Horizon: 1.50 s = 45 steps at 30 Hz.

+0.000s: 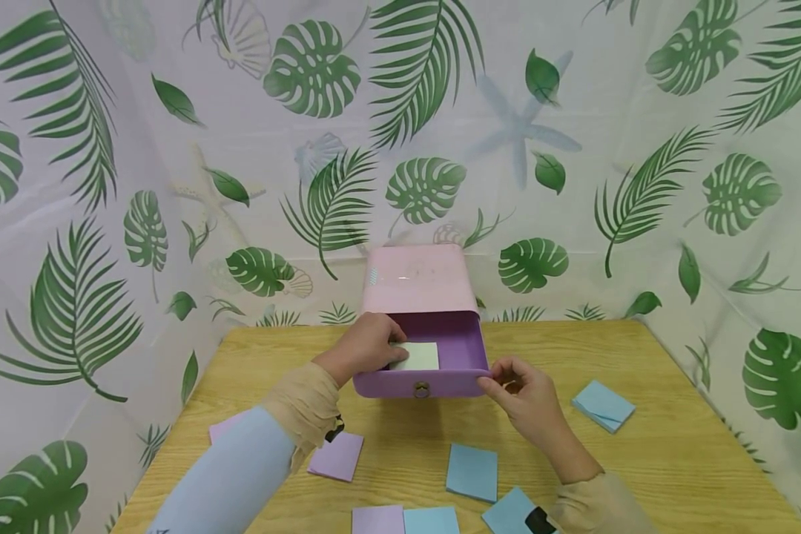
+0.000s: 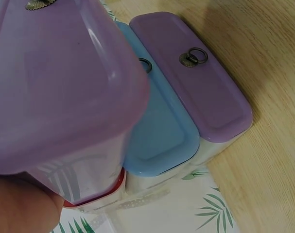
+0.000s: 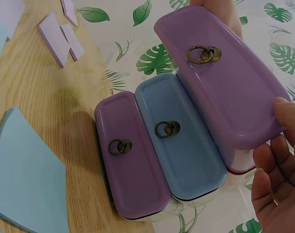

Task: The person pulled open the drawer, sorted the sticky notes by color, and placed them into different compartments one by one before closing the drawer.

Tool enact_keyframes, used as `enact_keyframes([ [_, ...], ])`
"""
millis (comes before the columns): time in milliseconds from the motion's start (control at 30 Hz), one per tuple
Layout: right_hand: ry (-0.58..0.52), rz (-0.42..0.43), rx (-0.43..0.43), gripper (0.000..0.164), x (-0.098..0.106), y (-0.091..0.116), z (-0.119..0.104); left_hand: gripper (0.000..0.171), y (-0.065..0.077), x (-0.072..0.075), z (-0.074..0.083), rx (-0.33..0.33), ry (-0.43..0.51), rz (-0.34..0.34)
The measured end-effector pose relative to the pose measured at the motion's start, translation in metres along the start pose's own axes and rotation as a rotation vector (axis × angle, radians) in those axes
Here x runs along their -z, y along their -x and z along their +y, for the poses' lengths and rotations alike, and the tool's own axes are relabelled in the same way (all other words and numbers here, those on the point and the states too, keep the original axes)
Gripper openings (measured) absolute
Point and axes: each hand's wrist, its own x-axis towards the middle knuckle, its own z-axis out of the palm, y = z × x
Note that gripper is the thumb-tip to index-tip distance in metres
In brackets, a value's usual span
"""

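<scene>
In the head view, the top purple drawer (image 1: 463, 383) of a small pink-topped drawer cabinet (image 1: 420, 278) is pulled out. My left hand (image 1: 368, 343) reaches over its left side and holds a pale green paper pad (image 1: 422, 356) inside, thumb and finger at the pad's left edge. My right hand (image 1: 527, 393) pinches the drawer's front right corner, thumb on the front face, as the right wrist view also shows. Below it are a closed blue drawer (image 3: 186, 150) and a closed purple drawer (image 3: 137, 179), each with a ring pull. The left wrist view barely shows the left hand.
Blue paper pads (image 1: 472, 473) lie on the wooden table (image 1: 667, 460) in front of and right of the cabinet. Purple paper pads (image 1: 337, 456) lie at the front left, one partly behind the left arm. A leaf-patterned cloth (image 1: 574, 222) stands behind and at both sides.
</scene>
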Motion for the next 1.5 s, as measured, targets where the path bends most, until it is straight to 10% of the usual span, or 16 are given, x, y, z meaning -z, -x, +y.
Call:
enact_keyframes([
  [433,0.031,0.01,0.004,0.013,-0.002,-0.001,0.003,0.016,0.014,0.006,0.002,0.019,0.095,0.088],
  [1033,0.041,0.025,-0.005,0.016,0.002,0.004,0.045,0.013,0.066,0.006,-0.012,-0.061,0.353,0.566],
  [1500,0.017,0.025,-0.028,0.012,0.004,0.009,0.045,0.034,0.104,-0.04,-0.031,0.026,0.507,0.527],
])
